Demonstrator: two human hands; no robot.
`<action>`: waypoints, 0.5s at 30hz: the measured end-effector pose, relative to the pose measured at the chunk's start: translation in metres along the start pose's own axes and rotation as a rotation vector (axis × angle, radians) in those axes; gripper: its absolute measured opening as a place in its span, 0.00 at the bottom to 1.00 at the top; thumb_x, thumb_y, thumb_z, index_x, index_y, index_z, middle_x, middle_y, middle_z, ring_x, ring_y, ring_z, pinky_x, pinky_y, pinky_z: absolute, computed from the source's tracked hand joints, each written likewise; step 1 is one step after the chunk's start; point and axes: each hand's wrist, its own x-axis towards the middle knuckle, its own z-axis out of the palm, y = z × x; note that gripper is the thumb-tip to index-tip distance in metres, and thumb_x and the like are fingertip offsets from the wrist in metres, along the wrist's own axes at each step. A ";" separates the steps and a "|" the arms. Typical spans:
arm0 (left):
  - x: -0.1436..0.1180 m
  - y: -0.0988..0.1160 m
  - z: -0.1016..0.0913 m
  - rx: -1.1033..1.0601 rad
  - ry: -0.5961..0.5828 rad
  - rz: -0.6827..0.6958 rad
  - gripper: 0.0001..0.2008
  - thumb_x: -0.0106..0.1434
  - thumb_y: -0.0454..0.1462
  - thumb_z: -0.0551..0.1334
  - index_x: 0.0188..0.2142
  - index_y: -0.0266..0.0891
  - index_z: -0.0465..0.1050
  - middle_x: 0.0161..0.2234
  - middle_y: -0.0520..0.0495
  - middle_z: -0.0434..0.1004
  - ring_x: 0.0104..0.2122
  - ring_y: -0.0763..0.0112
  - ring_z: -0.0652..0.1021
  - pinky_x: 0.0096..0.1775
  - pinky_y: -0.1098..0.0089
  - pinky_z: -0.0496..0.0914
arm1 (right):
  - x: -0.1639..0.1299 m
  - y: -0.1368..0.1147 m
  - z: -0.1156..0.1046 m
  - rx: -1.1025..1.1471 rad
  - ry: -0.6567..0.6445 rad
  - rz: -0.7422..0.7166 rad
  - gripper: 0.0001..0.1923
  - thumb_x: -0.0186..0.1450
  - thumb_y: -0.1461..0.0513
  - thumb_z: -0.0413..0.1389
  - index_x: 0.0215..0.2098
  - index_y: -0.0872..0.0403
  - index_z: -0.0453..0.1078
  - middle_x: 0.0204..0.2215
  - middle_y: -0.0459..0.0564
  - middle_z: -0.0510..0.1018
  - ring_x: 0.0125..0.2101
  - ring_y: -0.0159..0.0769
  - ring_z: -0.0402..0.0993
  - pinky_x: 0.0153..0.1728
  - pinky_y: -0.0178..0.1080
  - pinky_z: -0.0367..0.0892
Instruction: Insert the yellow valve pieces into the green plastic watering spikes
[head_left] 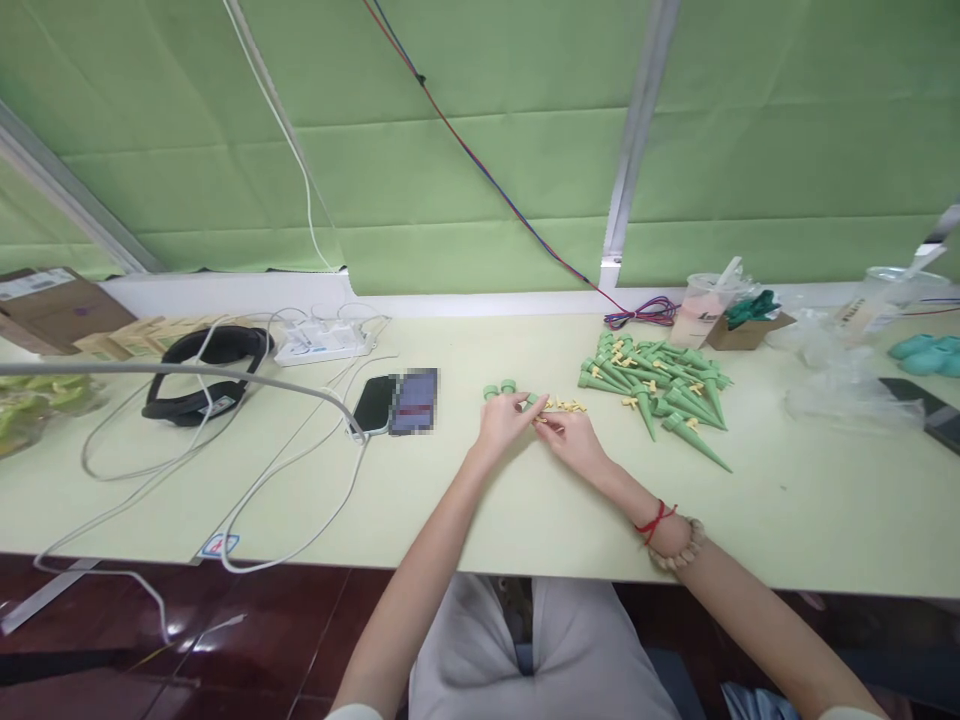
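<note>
My left hand (501, 424) is closed around a small green plastic cap (532, 400), partly covered by the fingers. Right beside it, my right hand (576, 440) pinches a small yellow piece (541, 419), mostly hidden at the fingertips. The two hands meet over the table. Just beyond the left hand stand two more green caps (508, 385). Several loose yellow pieces (571, 406) lie past the right fingers. To the right is a pile of green plastic spikes (686, 395) with yellow pieces fitted on many of them.
Two phones (375, 404) lie left of my hands. Farther left are a black headband (206, 375), white cables (289, 470) and a power strip (322, 342). A drink cup (701, 312), a small cardboard box (742, 334) and plastic bags (840, 385) stand at right.
</note>
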 end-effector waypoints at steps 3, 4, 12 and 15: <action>-0.001 0.001 0.004 -0.037 0.010 0.018 0.20 0.53 0.51 0.58 0.15 0.38 0.64 0.10 0.57 0.53 0.14 0.79 0.55 0.20 0.74 0.49 | -0.001 -0.003 -0.001 0.054 -0.053 0.057 0.09 0.55 0.56 0.59 0.26 0.54 0.72 0.23 0.47 0.75 0.25 0.33 0.73 0.33 0.38 0.71; -0.001 0.001 0.003 -0.056 0.006 0.019 0.21 0.54 0.51 0.56 0.16 0.38 0.65 0.10 0.57 0.53 0.13 0.79 0.56 0.19 0.74 0.50 | -0.001 -0.005 -0.001 0.079 -0.076 0.081 0.11 0.55 0.55 0.58 0.28 0.55 0.72 0.24 0.47 0.75 0.25 0.32 0.73 0.32 0.38 0.71; 0.002 0.008 -0.010 -0.140 -0.031 0.041 0.21 0.54 0.51 0.57 0.21 0.36 0.72 0.09 0.57 0.53 0.10 0.81 0.56 0.16 0.74 0.50 | -0.004 -0.017 -0.002 0.525 -0.302 0.394 0.18 0.65 0.56 0.47 0.35 0.60 0.73 0.24 0.50 0.78 0.25 0.30 0.75 0.32 0.33 0.72; 0.000 0.009 -0.008 -0.151 -0.070 0.042 0.20 0.53 0.51 0.58 0.23 0.35 0.74 0.09 0.57 0.57 0.11 0.81 0.57 0.16 0.74 0.50 | -0.003 -0.014 -0.002 0.532 -0.278 0.373 0.11 0.62 0.62 0.51 0.34 0.59 0.74 0.23 0.48 0.78 0.25 0.27 0.75 0.33 0.31 0.72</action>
